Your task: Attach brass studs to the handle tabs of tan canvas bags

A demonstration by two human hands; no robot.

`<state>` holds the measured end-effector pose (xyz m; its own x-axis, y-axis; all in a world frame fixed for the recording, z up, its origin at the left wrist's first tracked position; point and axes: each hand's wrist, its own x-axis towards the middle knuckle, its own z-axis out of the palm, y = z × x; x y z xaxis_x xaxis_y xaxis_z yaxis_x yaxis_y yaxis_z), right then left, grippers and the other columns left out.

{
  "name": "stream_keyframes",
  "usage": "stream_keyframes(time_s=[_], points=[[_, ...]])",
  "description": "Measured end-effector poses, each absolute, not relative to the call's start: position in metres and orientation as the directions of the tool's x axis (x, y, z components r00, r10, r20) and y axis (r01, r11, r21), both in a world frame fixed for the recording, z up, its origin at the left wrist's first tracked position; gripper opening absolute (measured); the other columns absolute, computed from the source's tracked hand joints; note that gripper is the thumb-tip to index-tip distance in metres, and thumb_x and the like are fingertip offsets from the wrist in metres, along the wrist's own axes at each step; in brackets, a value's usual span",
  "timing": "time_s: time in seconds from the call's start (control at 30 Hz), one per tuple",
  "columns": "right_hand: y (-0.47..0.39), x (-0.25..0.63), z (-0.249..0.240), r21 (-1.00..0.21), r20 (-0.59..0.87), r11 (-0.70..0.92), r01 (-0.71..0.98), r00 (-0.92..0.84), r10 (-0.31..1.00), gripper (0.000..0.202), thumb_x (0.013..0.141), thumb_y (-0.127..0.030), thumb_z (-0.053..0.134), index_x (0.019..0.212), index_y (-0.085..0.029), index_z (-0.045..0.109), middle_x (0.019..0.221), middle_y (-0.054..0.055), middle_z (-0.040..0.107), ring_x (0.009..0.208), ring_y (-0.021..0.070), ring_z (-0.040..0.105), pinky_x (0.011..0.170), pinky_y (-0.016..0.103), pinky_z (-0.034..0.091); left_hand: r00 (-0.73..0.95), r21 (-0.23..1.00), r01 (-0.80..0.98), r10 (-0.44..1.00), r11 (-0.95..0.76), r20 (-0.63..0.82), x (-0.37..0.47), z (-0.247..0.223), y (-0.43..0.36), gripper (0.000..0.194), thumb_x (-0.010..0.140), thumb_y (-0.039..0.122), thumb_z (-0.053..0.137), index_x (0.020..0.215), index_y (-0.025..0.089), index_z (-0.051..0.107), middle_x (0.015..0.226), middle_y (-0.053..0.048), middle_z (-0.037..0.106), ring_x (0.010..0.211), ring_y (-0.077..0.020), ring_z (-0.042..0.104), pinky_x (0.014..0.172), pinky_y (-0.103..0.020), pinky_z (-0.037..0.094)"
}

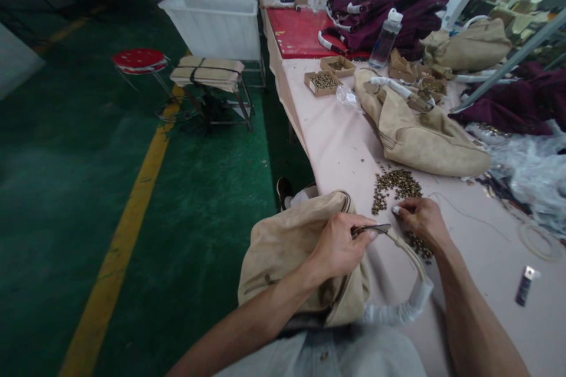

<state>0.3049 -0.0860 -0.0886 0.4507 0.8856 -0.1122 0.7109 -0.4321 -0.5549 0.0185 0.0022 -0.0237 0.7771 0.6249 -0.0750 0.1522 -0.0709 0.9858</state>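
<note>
The beige bag lies at the near edge of the table, directly beneath the left hand, which is closed with the fingers curled around the end of the bag's strap. Relative to the bag, the right hand is positioned to the right, well apart from the bag body, partly curled with thumb and index fingertip near each other at the pile of small metal fittings; whether it grips a fitting cannot be determined. A second beige bag rests beyond the pile, farther from the wearer than the first.
</note>
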Motion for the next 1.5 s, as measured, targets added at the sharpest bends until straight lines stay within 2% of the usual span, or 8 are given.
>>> stream_keyframes(time_s=[0.2, 0.4, 0.63, 0.83, 0.97, 1.1, 1.27, 1.5], points=[[-0.088, 0.296, -0.087, -0.394, -0.089, -0.380, 0.837, 0.377, 0.922, 0.022, 0.085, -0.031, 0.060, 0.085, -0.018, 0.077, 0.088, 0.013, 0.077, 0.078, 0.0260, 0.066, 0.072, 0.035, 0.043, 0.757, 0.969, 0.206, 0.650, -0.136, -0.070, 0.023, -0.029, -0.002, 0.029, 0.091, 0.032, 0.066, 0.112, 0.019, 0.082, 0.106, -0.006, 0.080, 0.090, -0.0213, 0.069, 0.078, -0.028, 0.049], [-0.091, 0.280, -0.058, -0.328, -0.028, -0.372, 0.868, 0.385, 0.923, 0.019, 0.091, -0.025, 0.051, 0.098, -0.016, 0.066, 0.089, 0.015, 0.069, 0.080, 0.0258, 0.062, 0.071, 0.035, 0.041, 0.730, 0.915, 0.343, 0.673, -0.212, -0.118, 0.024, -0.027, -0.002, 0.025, 0.090, 0.036, 0.066, 0.100, 0.021, 0.083, 0.085, -0.005, 0.077, 0.072, -0.0200, 0.064, 0.065, -0.029, 0.042], [-0.136, 0.202, 0.029, -0.927, -0.001, -0.080, 0.367, 0.209, 0.978, 0.016, 0.106, -0.041, 0.048, 0.111, -0.027, 0.055, 0.087, 0.005, 0.062, 0.070, 0.0207, 0.060, 0.070, 0.036, 0.047, 0.724, 0.840, 0.491, 0.644, -0.231, -0.247, 0.041, -0.034, 0.009, 0.018, 0.081, 0.023, 0.064, 0.082, 0.017, 0.082, 0.073, -0.009, 0.072, 0.068, -0.0226, 0.062, 0.062, -0.032, 0.042], [-0.135, 0.170, -0.046, -0.971, -0.089, -0.148, 0.188, 0.291, 0.952, 0.024, 0.106, -0.049, 0.045, 0.103, -0.026, 0.052, 0.088, 0.005, 0.058, 0.079, 0.0209, 0.059, 0.075, 0.036, 0.051, 0.830, 0.829, 0.463, 0.482, -0.314, -0.281, 0.048, -0.038, 0.021, 0.016, 0.074, 0.012, 0.063, 0.066, 0.011, 0.077, 0.057, -0.008, 0.065, 0.051, -0.0170, 0.049, 0.056, -0.033, 0.036], [-0.131, 0.178, -0.078, -0.971, -0.181, -0.230, 0.058, 0.444, 0.877, 0.029, 0.102, -0.055, 0.051, 0.105, -0.027, 0.050, 0.082, 0.001, 0.055, 0.062, 0.0157, 0.051, 0.053, 0.029, 0.047, 0.893, 0.848, 0.417, 0.323, -0.328, -0.315, 0.052, -0.036, 0.034, 0.020, 0.073, 0.005, 0.063, 0.056, 0.008, 0.072, 0.045, -0.002, 0.053, 0.047, -0.0113, 0.037, 0.054, -0.030, 0.031], [-0.134, 0.185, -0.076, -0.954, -0.153, -0.252, 0.160, 0.464, 0.873, 0.026, 0.104, -0.051, 0.050, 0.105, -0.025, 0.054, 0.072, -0.002, 0.052, 0.055, 0.0134, 0.043, 0.047, 0.026, 0.035, 0.905, 0.883, 0.408, 0.232, -0.231, -0.357, 0.055, -0.036, 0.044, 0.019, 0.074, 0.002, 0.061, 0.064, 0.005, 0.077, 0.044, 0.001, 0.052, 0.047, -0.0087, 0.036, 0.050, -0.026, 0.026], [-0.134, 0.187, -0.075, -0.919, 0.101, -0.098, 0.381, 0.468, 0.878, 0.017, 0.104, -0.037, 0.051, 0.103, -0.022, 0.060, 0.098, 0.006, 0.061, 0.081, 0.0187, 0.059, 0.070, 0.033, 0.047, 0.889, 0.899, 0.437, 0.170, -0.039, -0.425, 0.055, -0.050, 0.051, 0.025, 0.073, 0.006, 0.065, 0.090, 0.007, 0.083, 0.057, -0.001, 0.066, 0.049, -0.0102, 0.049, 0.049, -0.022, 0.033], [-0.131, 0.184, -0.070, -0.789, 0.340, 0.141, 0.598, 0.234, 0.911, 0.013, 0.100, -0.016, 0.049, 0.105, -0.021, 0.061, 0.108, 0.009, 0.059, 0.103, 0.0241, 0.060, 0.086, 0.041, 0.049, 0.883, 0.874, 0.427, 0.102, 0.231, -0.459, 0.054, -0.054, 0.054, 0.017, 0.066, 0.011, 0.072, 0.080, 0.006, 0.081, 0.056, -0.004, 0.068, 0.051, -0.0133, 0.059, 0.051, -0.021, 0.044]])
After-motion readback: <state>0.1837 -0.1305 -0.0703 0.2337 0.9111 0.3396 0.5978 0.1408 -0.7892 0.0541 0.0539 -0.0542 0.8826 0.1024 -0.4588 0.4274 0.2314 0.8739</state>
